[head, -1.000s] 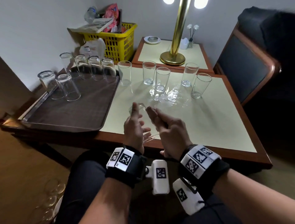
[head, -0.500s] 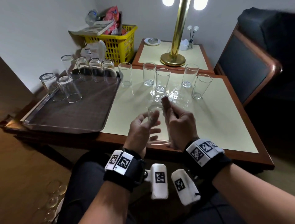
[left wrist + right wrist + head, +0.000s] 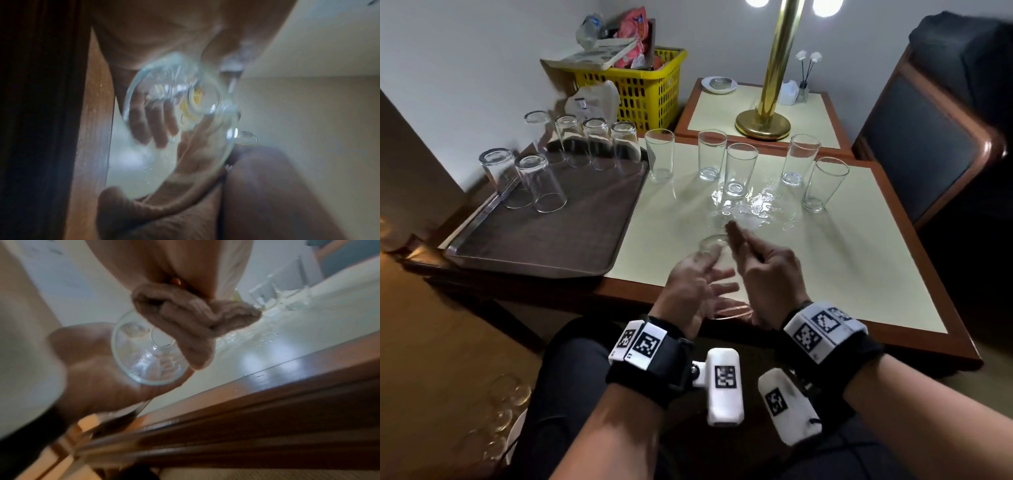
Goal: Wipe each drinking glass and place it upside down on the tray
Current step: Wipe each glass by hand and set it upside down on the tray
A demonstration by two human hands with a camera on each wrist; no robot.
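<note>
Wiping a glass (image 3: pixel 717 270) held in the air over the near edge of the desk (image 3: pixel 859 274).

The left hand (image 3: pixel 693 287) cradles the glass with fingers curled loosely round its side, its base pointing away from the person, while the right hand (image 3: pixel 767 270) pinches a bunched brown cloth (image 3: pixel 191 321) against it. With so light a hold, a hard rub could twist the glass free to drop off the desk edge. Water (image 3: pixel 756 205) pooled ahead could wet the cloth again. Six glasses stand upside down on the tray (image 3: pixel 534 246); five wait upright.
</note>
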